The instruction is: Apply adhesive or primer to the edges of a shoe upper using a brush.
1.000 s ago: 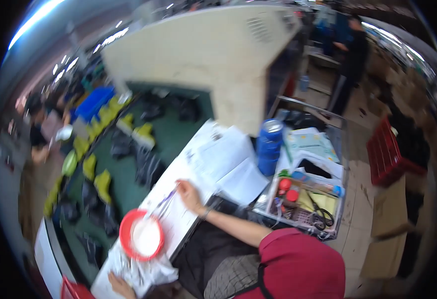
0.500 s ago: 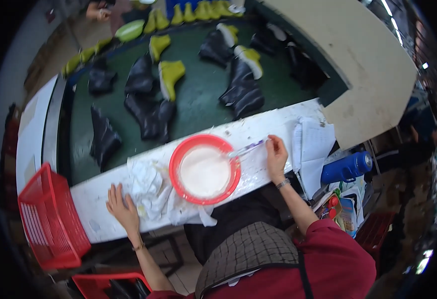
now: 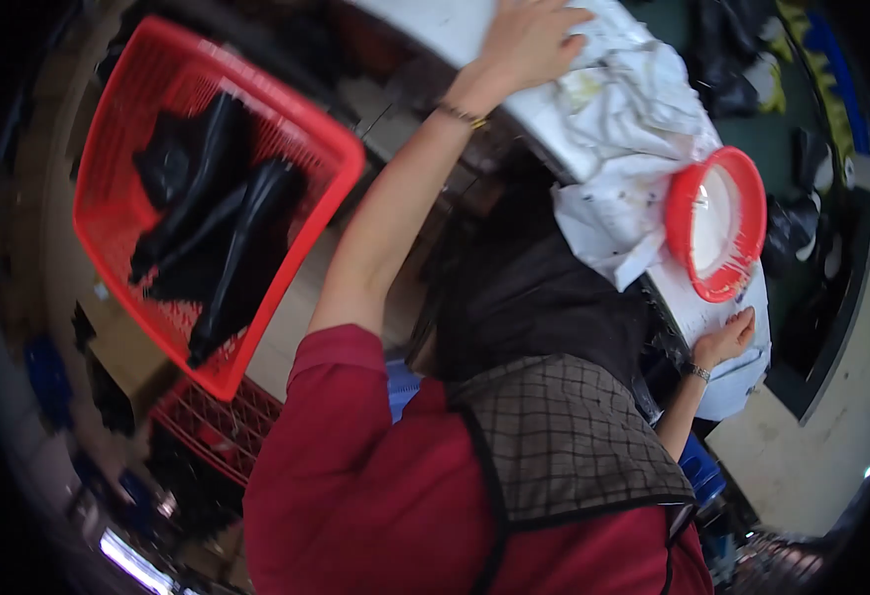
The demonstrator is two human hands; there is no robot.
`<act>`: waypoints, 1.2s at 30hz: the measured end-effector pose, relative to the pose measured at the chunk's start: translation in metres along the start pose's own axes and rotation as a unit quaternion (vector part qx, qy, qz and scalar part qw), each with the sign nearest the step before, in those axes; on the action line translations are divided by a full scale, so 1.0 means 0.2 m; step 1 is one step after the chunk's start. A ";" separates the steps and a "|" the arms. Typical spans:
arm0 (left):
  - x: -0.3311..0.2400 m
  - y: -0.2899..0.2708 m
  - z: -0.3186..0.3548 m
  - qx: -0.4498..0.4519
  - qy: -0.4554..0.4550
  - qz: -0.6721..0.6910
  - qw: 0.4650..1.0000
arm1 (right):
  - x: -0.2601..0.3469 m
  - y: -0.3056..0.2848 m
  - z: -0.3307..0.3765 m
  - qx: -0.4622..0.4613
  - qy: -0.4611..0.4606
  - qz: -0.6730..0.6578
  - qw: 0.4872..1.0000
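My left hand [image 3: 536,42] lies on the white bench top, fingers apart and holding nothing, beside a crumpled white cloth [image 3: 628,114]. A red bowl [image 3: 681,213] of white liquid stands on the bench past the cloth. Beyond the bowl, my right hand [image 3: 724,342] is closed on a thin brush [image 3: 743,295], of which only a small purplish part shows next to the bowl's rim. To my left sits a red plastic basket [image 3: 341,174] with several black boots [image 3: 222,213] in it.
Beneath the basket is a second red crate [image 3: 219,436]. Black boot pieces [image 3: 727,89], some with yellow parts, lie on the green surface at upper right. Papers [image 3: 737,382] lie by my right wrist, with a blue bottle [image 3: 700,466] below. A cardboard box [image 3: 127,342] stands at left.
My view has swung far to the left, bringing the red basket of boots into full sight. Bench and bowl now appear at upper right. My left hand still rests on the bench.
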State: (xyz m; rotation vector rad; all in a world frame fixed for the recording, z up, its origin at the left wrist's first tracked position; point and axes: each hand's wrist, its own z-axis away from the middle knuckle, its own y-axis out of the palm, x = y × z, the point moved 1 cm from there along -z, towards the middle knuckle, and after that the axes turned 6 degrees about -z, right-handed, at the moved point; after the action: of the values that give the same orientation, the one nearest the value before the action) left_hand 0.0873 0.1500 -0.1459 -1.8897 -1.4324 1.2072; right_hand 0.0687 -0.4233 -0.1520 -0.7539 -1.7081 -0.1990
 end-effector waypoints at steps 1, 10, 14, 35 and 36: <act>-0.01 -0.03 0.00 0.022 -0.007 0.038 0.999 | 0.01 0.00 0.00 -0.005 0.007 0.004 1.000; 0.01 -0.13 0.06 0.063 0.018 0.033 0.997 | 0.06 -0.09 0.06 0.060 -0.043 0.099 0.992; 0.05 -0.05 0.03 0.010 0.070 -0.021 0.997 | -0.03 -0.20 0.09 0.052 -0.084 0.147 0.984; -0.09 -0.07 -0.04 0.143 0.089 0.012 0.986 | 0.05 -0.25 0.13 -0.122 0.051 -0.376 0.917; -0.08 -0.07 -0.05 0.146 0.089 -0.001 0.985 | 0.04 -0.26 0.12 -0.121 0.056 -0.393 0.910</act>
State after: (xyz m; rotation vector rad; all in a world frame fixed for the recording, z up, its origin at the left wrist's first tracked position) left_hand 0.0888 0.1412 -0.1242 -1.7430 -1.0979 1.1453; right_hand 0.0188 -0.4481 -0.1391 -0.1753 -1.8134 -1.0051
